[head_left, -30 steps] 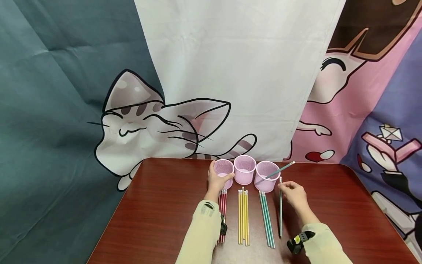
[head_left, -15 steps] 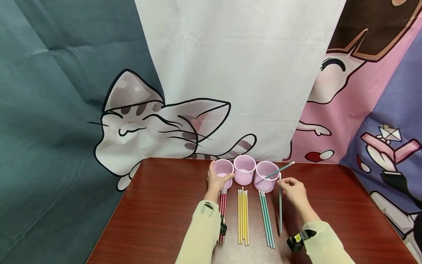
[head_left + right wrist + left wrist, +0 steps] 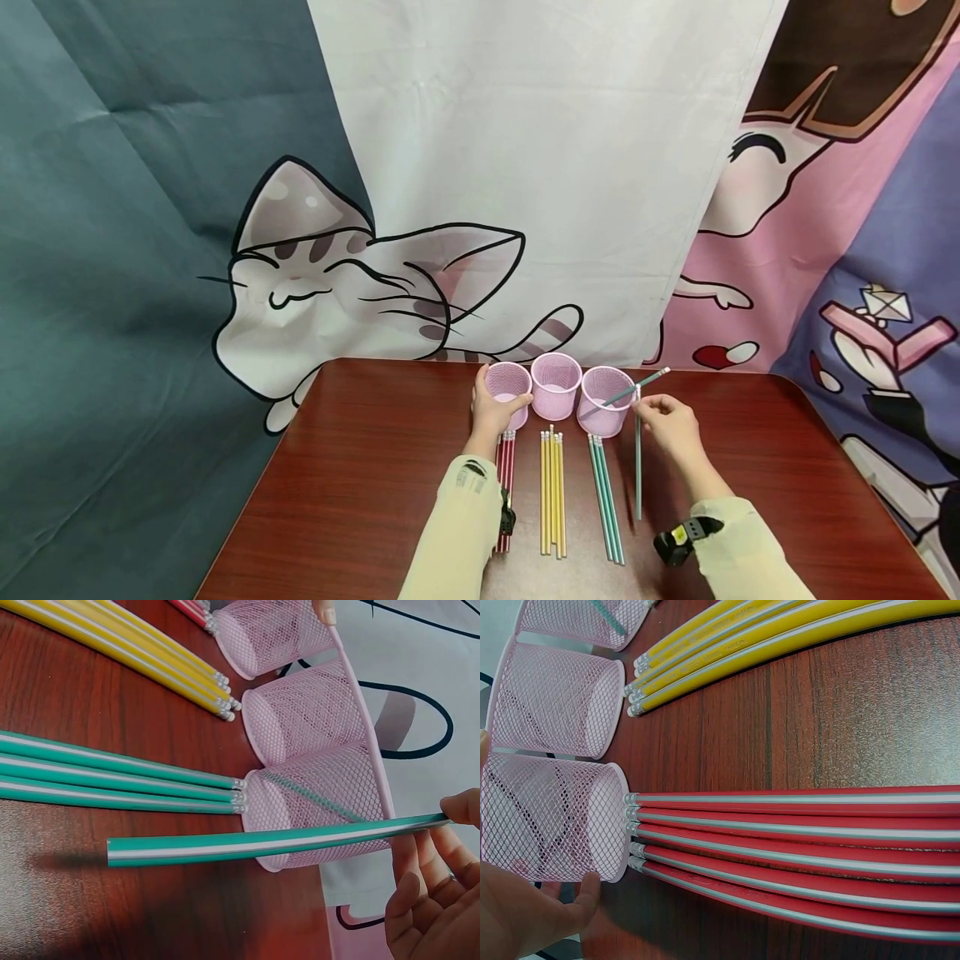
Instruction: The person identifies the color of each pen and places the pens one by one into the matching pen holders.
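Three pink mesh pencil cups stand in a row at the back of the table. My left hand (image 3: pixel 491 412) holds the left cup (image 3: pixel 551 817), thumb on the near side and fingers on its outer left side. With thumb and fingertips, my right hand (image 3: pixel 670 427) pinches a green pencil (image 3: pixel 247 844) near its eraser end, just right of the right cup (image 3: pixel 600 421). The pencil's lower end is off the table, its shadow beside it. Another green pencil (image 3: pixel 654 377) leans inside the right cup, eraser end out. The middle cup (image 3: pixel 556 408) stands between.
Red pencils (image 3: pixel 795 834) lie before the left cup, partly under my left forearm in the head view. Yellow pencils (image 3: pixel 553 496) lie before the middle cup, and three green pencils (image 3: pixel 607 500) before the right one. A printed cloth (image 3: pixel 570 167) hangs behind the table's back edge.
My right hand has raised the green pencil and moved it slightly toward the back, its eraser end now overlapping the leaning pencil in the head view. The left hand and cups stay put.
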`<state>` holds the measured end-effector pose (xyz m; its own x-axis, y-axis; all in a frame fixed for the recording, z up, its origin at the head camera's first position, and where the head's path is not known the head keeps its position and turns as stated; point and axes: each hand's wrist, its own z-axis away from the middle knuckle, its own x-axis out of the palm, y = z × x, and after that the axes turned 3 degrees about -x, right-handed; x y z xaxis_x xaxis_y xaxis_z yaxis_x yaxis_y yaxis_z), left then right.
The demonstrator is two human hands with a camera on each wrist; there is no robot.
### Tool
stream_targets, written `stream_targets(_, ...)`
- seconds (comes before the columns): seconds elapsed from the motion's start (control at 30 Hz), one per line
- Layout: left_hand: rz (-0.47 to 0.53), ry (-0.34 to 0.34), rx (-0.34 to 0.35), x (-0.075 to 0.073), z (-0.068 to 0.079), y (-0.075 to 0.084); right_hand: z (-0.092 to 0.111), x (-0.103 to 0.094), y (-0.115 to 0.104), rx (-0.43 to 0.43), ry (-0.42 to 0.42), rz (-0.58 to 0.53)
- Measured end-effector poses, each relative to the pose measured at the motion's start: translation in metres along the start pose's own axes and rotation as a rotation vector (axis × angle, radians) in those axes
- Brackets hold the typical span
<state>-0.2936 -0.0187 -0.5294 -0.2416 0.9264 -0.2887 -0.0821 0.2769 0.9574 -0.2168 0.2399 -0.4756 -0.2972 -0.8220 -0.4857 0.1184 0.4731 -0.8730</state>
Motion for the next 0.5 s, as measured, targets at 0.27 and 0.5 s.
stream_targets(0.27,-0.002,-0.001,0.001,0.0,0.0,0.001,-0.004,-0.004,-0.009,-0.03,0.008,0.019)
stream_targets(0.5,-0.005,0.002,-0.002,0.0,0.0,0.0,-0.009,-0.007,-0.016,-0.055,0.028,0.011)
